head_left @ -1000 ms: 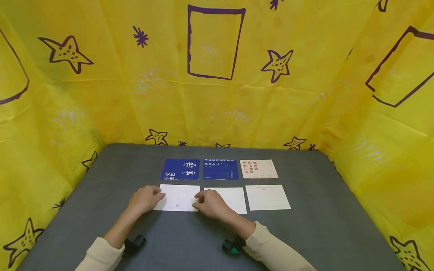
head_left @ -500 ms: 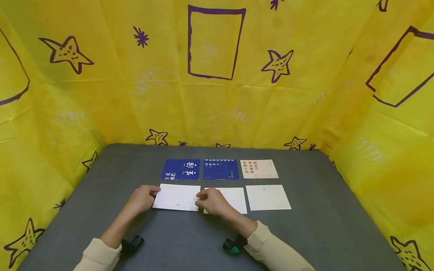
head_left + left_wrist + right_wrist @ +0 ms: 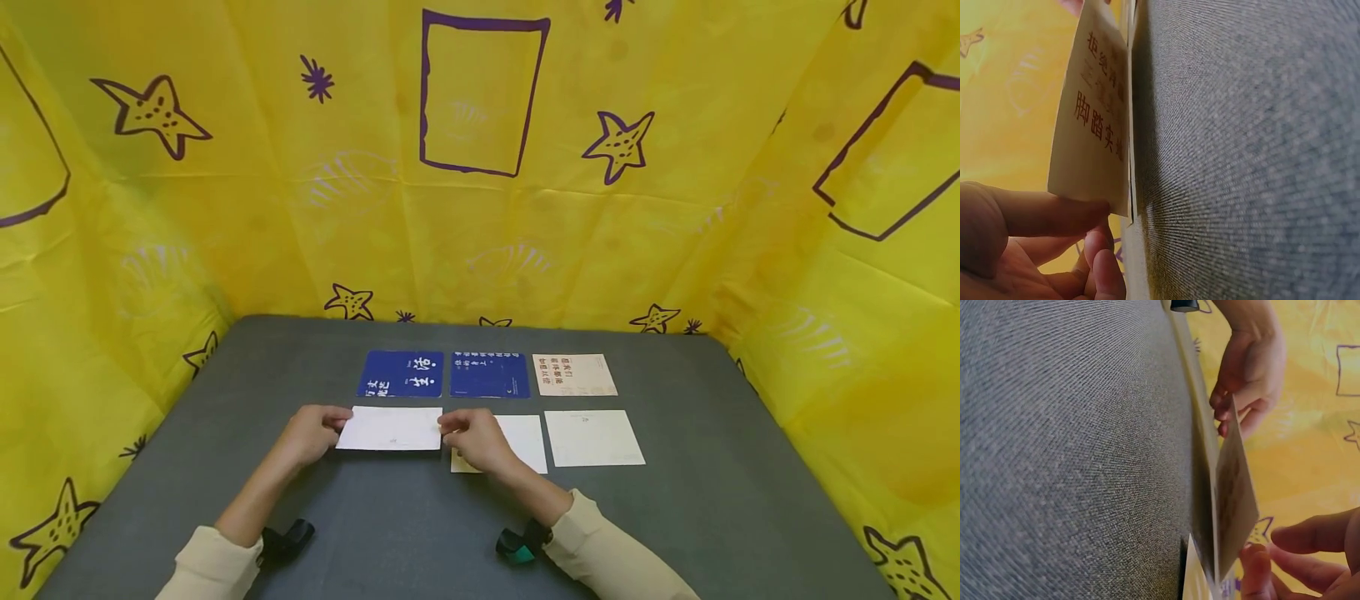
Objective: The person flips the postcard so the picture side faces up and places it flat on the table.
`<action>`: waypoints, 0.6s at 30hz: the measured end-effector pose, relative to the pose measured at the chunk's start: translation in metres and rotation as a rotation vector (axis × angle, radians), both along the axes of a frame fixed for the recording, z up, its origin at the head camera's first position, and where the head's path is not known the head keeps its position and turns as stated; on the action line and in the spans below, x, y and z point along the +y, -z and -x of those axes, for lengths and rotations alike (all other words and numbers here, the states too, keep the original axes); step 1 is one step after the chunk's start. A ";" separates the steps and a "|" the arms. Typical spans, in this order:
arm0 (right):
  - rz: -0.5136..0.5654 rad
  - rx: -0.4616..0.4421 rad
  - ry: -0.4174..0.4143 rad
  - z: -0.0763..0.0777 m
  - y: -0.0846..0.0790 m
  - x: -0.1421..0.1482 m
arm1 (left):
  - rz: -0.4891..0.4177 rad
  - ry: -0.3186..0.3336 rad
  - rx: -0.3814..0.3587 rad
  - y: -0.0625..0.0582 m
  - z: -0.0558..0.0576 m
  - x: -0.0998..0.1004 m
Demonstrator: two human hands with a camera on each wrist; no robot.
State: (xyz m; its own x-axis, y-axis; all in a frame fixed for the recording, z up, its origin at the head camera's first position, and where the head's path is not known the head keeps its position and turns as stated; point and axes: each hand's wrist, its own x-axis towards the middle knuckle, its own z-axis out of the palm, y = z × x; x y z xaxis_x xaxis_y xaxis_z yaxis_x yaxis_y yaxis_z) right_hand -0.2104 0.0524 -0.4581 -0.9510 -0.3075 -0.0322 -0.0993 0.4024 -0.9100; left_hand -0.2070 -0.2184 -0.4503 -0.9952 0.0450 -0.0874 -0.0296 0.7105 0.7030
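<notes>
A white postcard (image 3: 390,427) is raised along its near edge, left of the lower row of cards. My left hand (image 3: 310,435) pinches its left end between thumb and fingers. At the right end, the fingertips of my right hand (image 3: 480,440) grip the edge. Reddish-brown Chinese characters show on the cream underside of the postcard (image 3: 1082,165) in the left wrist view. In the right wrist view the postcard (image 3: 1235,506) stands tilted off the cloth, with my left hand (image 3: 1250,375) at its far end.
Behind lie two blue cards (image 3: 405,374) (image 3: 489,380) and a cream card (image 3: 573,375) with brown writing. To the right are a white card (image 3: 525,442), partly under my right hand, and an off-white card (image 3: 594,437). A yellow curtain (image 3: 480,217) surrounds the grey table (image 3: 420,525).
The postcard lay flat; its near edge has risen, tilting it up. My left hand has shifted slightly left and away from me, my right hand slightly right. The other cards have stayed put.
</notes>
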 end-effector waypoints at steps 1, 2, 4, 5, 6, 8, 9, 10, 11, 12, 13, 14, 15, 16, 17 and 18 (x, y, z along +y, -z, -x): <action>0.012 0.000 0.008 0.000 0.000 0.000 | -0.017 -0.001 -0.001 0.000 0.000 0.000; 0.023 0.001 0.014 0.000 0.000 0.000 | -0.034 -0.003 -0.002 0.001 0.000 -0.001; 0.033 0.002 0.027 0.001 0.000 0.001 | -0.057 -0.005 -0.004 0.001 0.001 -0.002; 0.038 0.004 0.035 0.001 0.000 0.001 | -0.064 -0.006 -0.006 0.001 0.001 -0.002; 0.042 0.008 0.044 0.002 0.001 0.001 | -0.070 -0.008 -0.008 0.002 0.001 -0.003; 0.044 0.031 0.059 0.002 0.001 0.001 | -0.088 -0.008 -0.014 0.002 0.002 -0.004; 0.045 0.043 0.066 0.003 0.002 0.002 | -0.096 -0.009 -0.018 0.001 0.002 -0.004; 0.049 0.055 0.071 0.003 0.002 0.002 | -0.104 -0.010 -0.023 0.001 0.002 -0.004; 0.053 0.066 0.077 0.003 0.002 0.002 | -0.112 -0.012 -0.027 0.001 0.001 -0.005; 0.059 0.076 0.082 0.003 0.002 0.002 | -0.121 -0.013 -0.031 0.001 0.001 -0.005; 0.065 0.083 0.086 0.003 0.003 0.002 | -0.127 -0.012 -0.032 0.000 0.001 -0.005; 0.075 0.089 0.091 0.003 0.003 0.002 | -0.134 -0.011 -0.034 0.000 0.001 -0.006; 0.083 0.093 0.096 0.003 0.003 0.002 | -0.138 -0.013 -0.035 0.000 0.000 -0.006; 0.089 0.098 0.102 0.003 0.003 0.003 | -0.145 -0.014 -0.035 0.000 0.000 -0.006; 0.094 0.106 0.107 0.003 0.003 0.003 | -0.150 -0.016 -0.032 0.000 0.000 -0.005; 0.098 0.111 0.112 0.003 0.003 0.003 | -0.151 -0.017 -0.027 -0.001 0.000 -0.005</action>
